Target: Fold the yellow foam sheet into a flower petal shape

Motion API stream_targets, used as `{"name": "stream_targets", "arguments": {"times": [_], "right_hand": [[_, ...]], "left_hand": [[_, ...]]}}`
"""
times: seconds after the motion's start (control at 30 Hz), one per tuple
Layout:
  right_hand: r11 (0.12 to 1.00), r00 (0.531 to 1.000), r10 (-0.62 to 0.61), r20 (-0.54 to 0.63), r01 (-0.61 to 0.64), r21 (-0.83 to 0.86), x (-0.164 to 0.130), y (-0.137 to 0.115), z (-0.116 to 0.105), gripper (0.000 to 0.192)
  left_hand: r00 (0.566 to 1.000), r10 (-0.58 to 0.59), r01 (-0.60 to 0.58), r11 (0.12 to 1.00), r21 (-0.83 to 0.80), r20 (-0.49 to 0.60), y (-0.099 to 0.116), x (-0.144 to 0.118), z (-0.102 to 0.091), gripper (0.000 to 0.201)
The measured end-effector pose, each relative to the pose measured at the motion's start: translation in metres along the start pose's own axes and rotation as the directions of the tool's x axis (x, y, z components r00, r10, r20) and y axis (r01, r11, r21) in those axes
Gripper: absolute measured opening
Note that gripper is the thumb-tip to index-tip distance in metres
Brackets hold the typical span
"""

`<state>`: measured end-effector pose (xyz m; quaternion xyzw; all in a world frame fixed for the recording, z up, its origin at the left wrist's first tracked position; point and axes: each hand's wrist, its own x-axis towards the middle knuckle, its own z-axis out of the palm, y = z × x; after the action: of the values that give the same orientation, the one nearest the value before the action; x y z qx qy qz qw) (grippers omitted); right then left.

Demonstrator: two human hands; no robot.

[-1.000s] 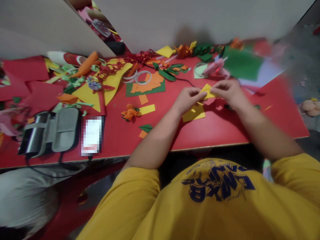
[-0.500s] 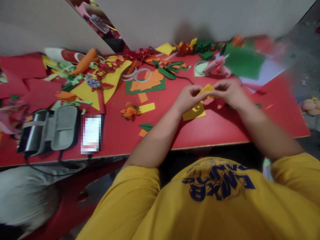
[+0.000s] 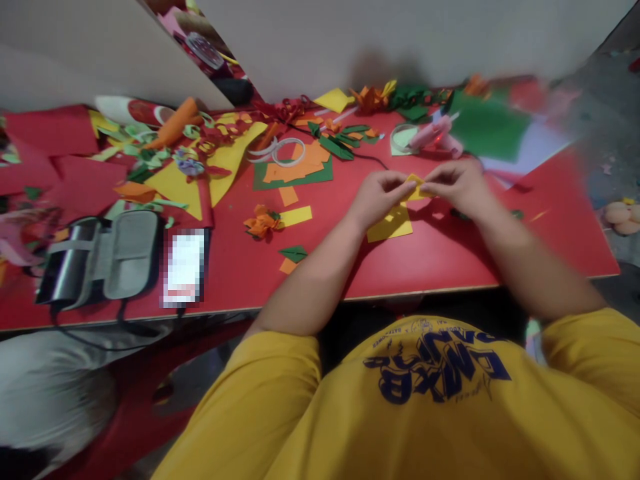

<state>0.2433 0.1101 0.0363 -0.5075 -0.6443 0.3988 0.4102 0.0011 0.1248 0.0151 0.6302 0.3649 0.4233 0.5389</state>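
Observation:
Both hands pinch a small piece of yellow paper held just above the table. My left hand has its thumb and fingers closed on the left side of the paper. On the right side, my right hand grips it in the same way, fingertips nearly meeting the other hand's. The paper looks folded, though the fingers cover part of it. Below the hands lies a flat yellow paper piece. Behind them a pink glue gun with a lit red spot rests near a roll of tape.
A red table carries scattered paper scraps. To the left are an orange paper flower, a white ring on orange pieces, a phone and an open grey case. Green sheets lie at the back right. Another person's leg shows lower left.
The yellow paper between my fingers has gone from a raised peak to a smaller, lower shape. My hands have stayed in nearly the same place; the view has shifted slightly.

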Motion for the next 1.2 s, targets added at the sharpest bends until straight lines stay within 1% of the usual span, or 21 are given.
{"name": "stream_targets", "arguments": {"times": [0.07,0.13,0.2,0.27,0.33,0.43,0.5,0.6,0.7,0.73,0.77,0.83,0.87,0.9,0.93,1.0,1.07,1.13,1.2], "right_hand": [[0.995,0.995,-0.078,-0.06,0.074,-0.065,0.0,0.004,0.003,0.033],[0.971,0.976,-0.188,-0.109,0.168,-0.169,0.001,0.007,0.005,0.029],[0.928,0.944,-0.302,-0.137,0.258,-0.268,0.002,0.011,0.004,0.025],[0.887,0.906,-0.394,-0.156,0.329,-0.325,0.004,0.015,0.003,0.021],[0.864,0.886,-0.433,-0.165,0.356,-0.356,0.006,0.02,0.002,0.02],[0.857,0.888,-0.426,-0.17,0.337,-0.389,0.008,0.025,0.0,0.026],[0.852,0.882,-0.439,-0.171,0.348,-0.392,0.008,0.026,0.0,0.032],[0.843,0.875,-0.463,-0.142,0.385,-0.376,0.005,0.022,0.003,0.036],[0.828,0.87,-0.488,-0.077,0.433,-0.355,0.0,0.013,0.006,0.03],[0.815,0.858,-0.511,-0.046,0.467,-0.343,-0.002,0.01,0.006,0.026],[0.793,0.837,-0.547,-0.01,0.514,-0.326,-0.004,0.007,0.007,0.025],[0.745,0.79,-0.61,0.062,0.599,-0.295,-0.006,0.003,0.006,0.031],[0.731,0.778,-0.621,0.088,0.617,-0.292,-0.006,0.002,0.005,0.033],[0.731,0.782,-0.614,0.103,0.613,-0.3,-0.007,0.002,0.004,0.033],[0.743,0.8,-0.591,0.104,0.59,-0.316,-0.007,0.001,0.003,0.031],[0.783,0.849,-0.523,0.075,0.513,-0.35,-0.006,0.0,0.0,0.026],[0.819,0.886,-0.462,0.034,0.442,-0.367,-0.006,-0.003,-0.002,0.021],[0.835,0.901,-0.434,0.012,0.408,-0.37,-0.006,-0.006,-0.004,0.018],[0.833,0.892,-0.452,0.004,0.424,-0.355,-0.007,-0.008,-0.006,0.015]], "left_hand": [[0.999,0.007,-0.007,1.0,0.001,-0.054,-0.003,0.001,0.0,0.051],[0.993,0.03,-0.033,0.999,-0.029,-0.115,-0.006,0.002,0.001,0.052],[0.986,0.057,-0.068,0.995,-0.072,-0.156,-0.009,0.004,0.001,0.053],[0.981,0.072,-0.091,0.991,-0.101,-0.177,-0.011,0.005,0.003,0.053],[0.981,0.068,-0.091,0.989,-0.116,-0.184,-0.011,0.006,0.005,0.053],[0.982,0.047,-0.072,0.989,-0.131,-0.181,-0.012,0.005,0.007,0.054],[0.983,0.037,-0.063,0.988,-0.138,-0.182,-0.012,0.004,0.008,0.055],[0.98,0.031,-0.059,0.989,-0.135,-0.199,-0.013,0.004,0.008,0.054],[0.979,0.034,-0.06,0.991,-0.12,-0.203,-0.014,0.003,0.009,0.052],[0.979,0.038,-0.062,0.992,-0.112,-0.2,-0.014,0.003,0.009,0.052],[0.98,0.045,-0.066,0.992,-0.104,-0.194,-0.014,0.003,0.009,0.053],[0.981,0.066,-0.083,0.993,-0.089,-0.182,-0.013,0.003,0.009,0.057],[0.982,0.075,-0.09,0.993,-0.081,-0.176,-0.013,0.004,0.008,0.059],[0.982,0.082,-0.096,0.993,-0.074,-0.172,-0.013,0.004,0.008,0.061],[0.981,0.086,-0.099,0.993,-0.068,-0.171,-0.013,0.004,0.007,0.062],[0.98,0.087,-0.101,0.993,-0.067,-0.176,-0.012,0.004,0.007,0.064],[0.98,0.079,-0.095,0.992,-0.081,-0.181,-0.01,0.003,0.006,0.062],[0.983,0.047,-0.064,0.994,-0.092,-0.18,-0.005,0.001,0.006,0.059],[0.984,-0.007,-0.011,0.995,-0.096,-0.178,0.0,-0.001,0.006,0.055]]}}
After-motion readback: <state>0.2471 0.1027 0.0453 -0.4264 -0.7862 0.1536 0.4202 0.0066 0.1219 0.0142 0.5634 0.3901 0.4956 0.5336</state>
